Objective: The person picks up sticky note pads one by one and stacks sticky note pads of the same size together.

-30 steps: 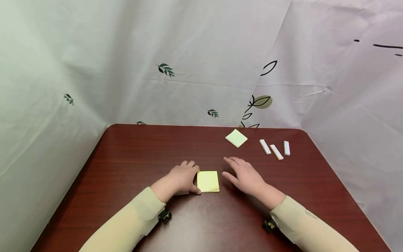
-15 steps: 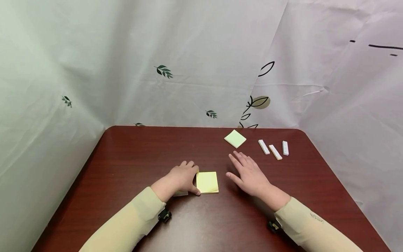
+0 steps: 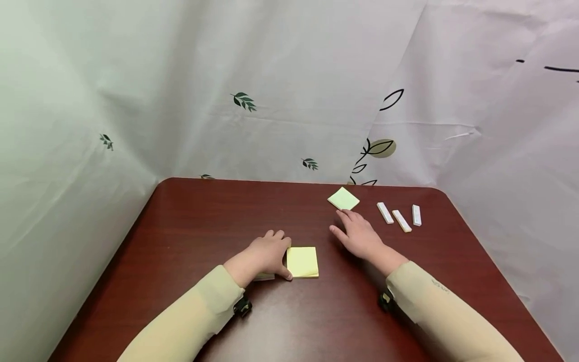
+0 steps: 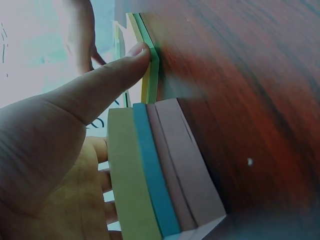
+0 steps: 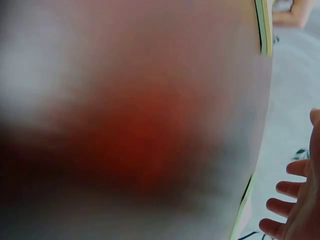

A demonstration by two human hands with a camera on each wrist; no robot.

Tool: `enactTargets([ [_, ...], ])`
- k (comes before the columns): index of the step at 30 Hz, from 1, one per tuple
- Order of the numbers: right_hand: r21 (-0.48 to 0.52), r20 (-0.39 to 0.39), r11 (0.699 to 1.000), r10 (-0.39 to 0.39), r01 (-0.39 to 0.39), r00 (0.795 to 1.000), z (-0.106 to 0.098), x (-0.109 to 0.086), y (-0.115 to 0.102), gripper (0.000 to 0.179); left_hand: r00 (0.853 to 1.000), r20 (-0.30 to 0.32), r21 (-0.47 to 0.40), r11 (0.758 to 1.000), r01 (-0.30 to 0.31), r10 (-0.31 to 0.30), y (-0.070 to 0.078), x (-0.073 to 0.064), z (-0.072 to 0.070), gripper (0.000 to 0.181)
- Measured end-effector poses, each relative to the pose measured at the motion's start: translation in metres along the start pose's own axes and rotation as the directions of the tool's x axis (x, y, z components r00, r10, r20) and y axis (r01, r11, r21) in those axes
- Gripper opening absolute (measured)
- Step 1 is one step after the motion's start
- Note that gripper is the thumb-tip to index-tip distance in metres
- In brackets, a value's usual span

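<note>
In the head view a yellow sticky note pad (image 3: 303,262) lies mid-table. My left hand (image 3: 267,255) grips its left end, the thumb at the near corner and the index finger at the far one. The left wrist view shows a green layer (image 4: 153,75) beneath the yellow. A second stack of pads (image 4: 165,175), olive, blue and pinkish, stands beside the left palm and is mostly hidden from above. My right hand (image 3: 359,237), its fingers extended and holding nothing, is at the near corner of a pale green sticky note pad (image 3: 344,199); whether they touch is unclear.
Three small white bars, a left one (image 3: 385,213), a middle one (image 3: 401,221) and a right one (image 3: 416,215), lie at the back right of the dark red table (image 3: 217,211). White patterned cloth (image 3: 280,100) hangs around the back and sides.
My right hand has moved away from the yellow pad, forward to the pale green pad. The left hand stays at the yellow pad. The head view has shifted slightly.
</note>
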State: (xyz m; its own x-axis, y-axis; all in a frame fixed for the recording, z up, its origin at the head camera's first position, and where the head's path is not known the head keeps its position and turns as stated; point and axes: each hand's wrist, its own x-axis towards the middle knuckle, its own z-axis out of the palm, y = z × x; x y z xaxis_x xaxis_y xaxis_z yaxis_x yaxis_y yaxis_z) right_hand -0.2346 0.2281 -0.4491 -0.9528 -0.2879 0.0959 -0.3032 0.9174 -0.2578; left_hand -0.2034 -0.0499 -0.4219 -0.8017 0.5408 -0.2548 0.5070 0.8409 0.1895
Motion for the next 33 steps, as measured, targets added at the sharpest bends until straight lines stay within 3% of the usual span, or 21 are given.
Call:
enactTargets([
  [8, -0.002, 0.000, 0.991, 0.133, -0.133, 0.991, -0.004, 0.047, 0.013, 0.055, 1.000, 0.022, 0.021, 1.000, 0.018, -0.018, 0.003, 0.002, -0.002, 0.069],
  [13, 0.025, 0.034, 0.970, 0.241, -0.242, 0.970, -0.005, 0.066, 0.027, 0.058, 0.999, 0.041, 0.027, 0.999, 0.029, -0.030, 0.004, 0.002, -0.003, 0.071],
  [19, 0.034, 0.083, 0.939, 0.338, -0.342, 0.937, -0.005, 0.076, 0.040, 0.067, 0.999, 0.035, 0.031, 0.999, 0.034, -0.035, 0.003, 0.002, -0.003, 0.070],
  [25, 0.041, 0.106, 0.925, 0.371, -0.377, 0.922, -0.005, 0.080, 0.043, 0.074, 0.998, 0.047, 0.033, 0.999, 0.043, -0.044, 0.005, 0.002, -0.006, 0.071],
  [33, -0.023, 0.273, 0.910, 0.404, -0.414, 0.873, -0.022, 0.084, 0.037, 0.077, 0.996, 0.071, 0.054, 0.997, 0.052, -0.056, 0.005, 0.003, -0.005, 0.072],
])
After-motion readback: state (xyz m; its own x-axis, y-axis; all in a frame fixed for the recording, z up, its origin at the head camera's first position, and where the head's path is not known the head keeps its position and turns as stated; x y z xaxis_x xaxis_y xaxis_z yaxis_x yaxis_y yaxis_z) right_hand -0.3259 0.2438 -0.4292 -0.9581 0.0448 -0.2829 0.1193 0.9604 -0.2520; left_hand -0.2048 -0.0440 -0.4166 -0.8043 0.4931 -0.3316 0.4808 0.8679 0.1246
